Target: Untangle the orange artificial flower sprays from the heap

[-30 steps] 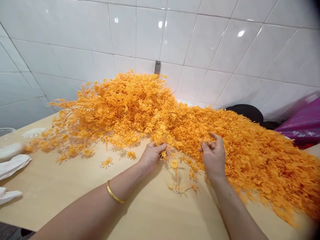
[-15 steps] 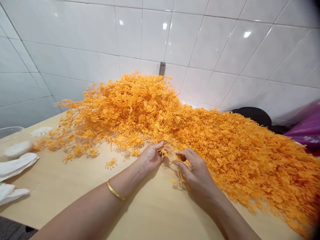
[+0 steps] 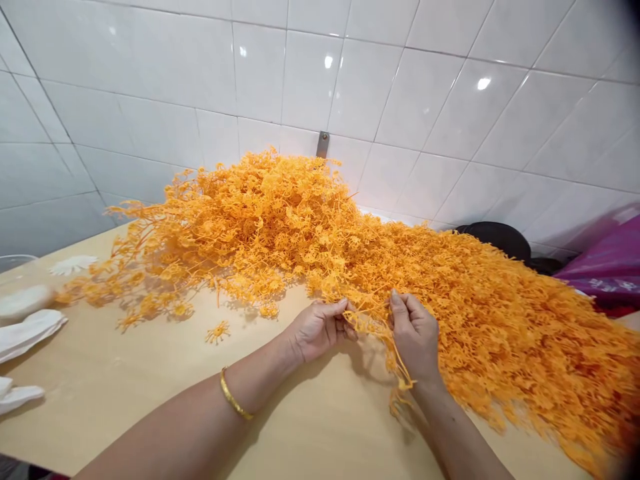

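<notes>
Between my hands is an orange plastic flower piece with thin stems. My left hand, wearing a gold bangle at the wrist, pinches one end of it. My right hand is closed on the stem end, and thin orange strands hang down beside the wrist. Just behind both hands rises a large heap of the same orange plastic flowers. One loose orange flower head lies on the table left of my left hand.
White gloves and a white flower-shaped piece lie on the left of the pale wooden table. A tiled wall with a metal bracket stands behind. A black round object and a purple bag sit at the back right.
My right hand has moved right and slightly up, and its fingers have closed on the stem. My left hand has shifted a little right and down, still pinching the flower piece.
</notes>
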Tool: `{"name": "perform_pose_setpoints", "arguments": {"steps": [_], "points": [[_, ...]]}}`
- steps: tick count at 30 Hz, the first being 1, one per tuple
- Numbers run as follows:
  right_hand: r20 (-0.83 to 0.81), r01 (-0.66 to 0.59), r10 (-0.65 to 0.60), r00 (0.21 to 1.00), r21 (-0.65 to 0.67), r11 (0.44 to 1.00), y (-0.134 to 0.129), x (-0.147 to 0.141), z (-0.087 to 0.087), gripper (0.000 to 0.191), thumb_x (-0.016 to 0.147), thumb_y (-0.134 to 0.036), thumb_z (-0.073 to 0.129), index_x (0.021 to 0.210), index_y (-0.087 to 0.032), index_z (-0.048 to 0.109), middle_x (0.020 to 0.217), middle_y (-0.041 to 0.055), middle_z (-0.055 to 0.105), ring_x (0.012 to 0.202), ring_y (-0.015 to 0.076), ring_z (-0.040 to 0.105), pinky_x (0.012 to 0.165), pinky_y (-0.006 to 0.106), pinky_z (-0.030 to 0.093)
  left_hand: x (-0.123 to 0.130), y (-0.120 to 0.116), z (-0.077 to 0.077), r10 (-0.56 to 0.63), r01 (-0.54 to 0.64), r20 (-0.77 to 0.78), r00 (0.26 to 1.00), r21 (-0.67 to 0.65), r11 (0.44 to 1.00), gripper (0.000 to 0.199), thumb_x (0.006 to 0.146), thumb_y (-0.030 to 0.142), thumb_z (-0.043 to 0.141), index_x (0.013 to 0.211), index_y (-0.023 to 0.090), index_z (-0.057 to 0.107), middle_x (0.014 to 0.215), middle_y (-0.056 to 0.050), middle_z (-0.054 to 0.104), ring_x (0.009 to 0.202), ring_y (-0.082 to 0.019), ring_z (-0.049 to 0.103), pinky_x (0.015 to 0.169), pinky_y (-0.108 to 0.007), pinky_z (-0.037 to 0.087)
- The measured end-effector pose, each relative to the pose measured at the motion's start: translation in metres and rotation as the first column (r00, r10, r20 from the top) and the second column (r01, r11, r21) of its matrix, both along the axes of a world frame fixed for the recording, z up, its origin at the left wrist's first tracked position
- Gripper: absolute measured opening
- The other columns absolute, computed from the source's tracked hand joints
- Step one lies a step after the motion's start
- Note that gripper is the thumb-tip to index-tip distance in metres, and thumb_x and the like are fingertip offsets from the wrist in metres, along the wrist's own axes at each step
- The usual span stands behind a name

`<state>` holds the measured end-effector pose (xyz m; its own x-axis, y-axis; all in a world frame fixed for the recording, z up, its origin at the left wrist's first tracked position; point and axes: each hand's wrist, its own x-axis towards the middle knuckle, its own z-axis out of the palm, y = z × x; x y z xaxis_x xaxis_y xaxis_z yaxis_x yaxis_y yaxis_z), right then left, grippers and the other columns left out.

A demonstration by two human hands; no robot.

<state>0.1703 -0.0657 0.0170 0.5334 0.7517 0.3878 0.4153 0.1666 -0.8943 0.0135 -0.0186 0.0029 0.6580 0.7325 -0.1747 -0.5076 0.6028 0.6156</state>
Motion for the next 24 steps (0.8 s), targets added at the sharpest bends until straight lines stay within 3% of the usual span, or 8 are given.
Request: {"name": "perform_pose_setpoints", "arguments": {"steps": [3, 5, 9, 12, 16, 19, 21, 24], "points": [[-0.352, 0.256, -0.189, 0.917, 0.155, 0.954, 0.003, 0.027, 0.007, 0.026, 0.073, -0.041, 0.048, 0.061, -0.018, 0.042, 0.055, -0.0052, 0.037, 0.043, 0.0064, 0.032, 0.040, 0.021, 0.030, -0.005, 0.010, -0.001, 0.160, -0.159, 0.007, 0.987, -0.047, 0.986, 0.015, 0.074, 0.017, 0.050, 0.060, 0.011, 0.053, 0.052, -0.001, 0.053, 0.044, -0.008, 0.050, 0.048, -0.021, 0.043], [-0.407, 0.300, -0.191, 0.893, 0.223, 0.928, 0.003, 0.035, 0.011, 0.022, 0.071, -0.038, 0.051, 0.065, -0.018, 0.044, 0.058, -0.0051, 0.039, 0.044, 0.0059, 0.034, 0.041, 0.021, 0.033, -0.009, 0.015, -0.001, 0.202, -0.203, -0.008, 0.979, -0.034, 0.979, 0.014, 0.073, 0.017, 0.051, 0.061, 0.012, 0.053, 0.051, 0.000, 0.053, 0.042, -0.007, 0.049, 0.046, -0.020, 0.042], [-0.175, 0.015, 0.018, 0.984, 0.184, 0.983, -0.002, 0.014, 0.015, 0.025, 0.074, -0.033, 0.050, 0.097, -0.021, 0.049, 0.054, -0.0063, 0.038, 0.046, 0.0079, 0.040, 0.046, 0.022, 0.036, -0.008, 0.014, -0.005, 0.151, -0.134, -0.156, 0.976, 0.116, 0.984, 0.013, 0.070, 0.022, 0.056, 0.066, 0.010, 0.058, 0.052, -0.003, 0.056, 0.042, -0.010, 0.051, 0.045, -0.022, 0.042], [0.009, -0.161, 0.161, 0.987, 0.097, 0.982, -0.009, -0.008, 0.017, 0.021, 0.078, -0.033, 0.047, 0.094, -0.020, 0.052, 0.058, -0.0036, 0.044, 0.053, 0.0092, 0.044, 0.053, 0.023, 0.038, -0.003, 0.009, -0.007, 0.221, -0.165, -0.263, 0.939, 0.218, 0.962, 0.015, 0.066, 0.025, 0.061, 0.064, 0.010, 0.058, 0.044, -0.002, 0.053, 0.037, -0.009, 0.048, 0.041, -0.021, 0.038], [0.188, -0.295, 0.295, 0.937, -0.027, 0.955, -0.015, -0.022, 0.016, 0.022, 0.070, -0.037, 0.056, 0.083, -0.020, 0.051, 0.071, -0.0002, 0.051, 0.062, 0.0112, 0.048, 0.056, 0.024, 0.039, 0.001, 0.003, -0.005, 0.262, -0.159, -0.330, 0.907, 0.309, 0.938, 0.021, 0.066, 0.030, 0.061, 0.058, 0.011, 0.055, 0.038, -0.001, 0.049, 0.033, -0.008, 0.045, 0.038, -0.018, 0.030], [0.349, -0.366, 0.412, 0.841, -0.193, 0.910, -0.018, -0.031, 0.013, 0.032, 0.062, -0.038, 0.064, 0.085, -0.020, 0.052, 0.072, -0.0008, 0.054, 0.064, 0.0126, 0.049, 0.057, 0.024, 0.039, 0.002, 0.000, -0.004, 0.254, -0.135, -0.343, 0.904, 0.334, 0.933, 0.022, 0.066, 0.030, 0.060, 0.056, 0.011, 0.055, 0.038, 0.000, 0.049, 0.033, -0.007, 0.043, 0.037, -0.019, 0.028], [0.395, -0.396, 0.477, 0.785, -0.271, 0.877, -0.017, -0.037, 0.011, 0.026, 0.065, -0.035, 0.062, 0.084, -0.020, 0.053, 0.073, -0.0007, 0.056, 0.063, 0.0122, 0.050, 0.056, 0.023, 0.038, 0.002, -0.002, -0.004, 0.259, -0.128, -0.343, 0.903, 0.360, 0.924, 0.025, 0.067, 0.030, 0.060, 0.051, 0.012, 0.054, 0.038, 0.000, 0.048, 0.032, -0.007, 0.042, 0.037, -0.019, 0.028], [0.360, -0.452, 0.527, 0.769, -0.277, 0.848, -0.015, -0.039, 0.008, 0.012, 0.079, -0.028, 0.045, 0.079, -0.019, 0.053, 0.071, -0.0008, 0.059, 0.061, 0.0109, 0.051, 0.055, 0.022, 0.037, 0.003, -0.004, -0.005, 0.259, -0.094, -0.329, 0.908, 0.443, 0.892, 0.030, 0.068, 0.031, 0.059, 0.046, 0.012, 0.052, 0.037, -0.001, 0.048, 0.032, -0.006, 0.041, 0.038, -0.019, 0.028]]}}
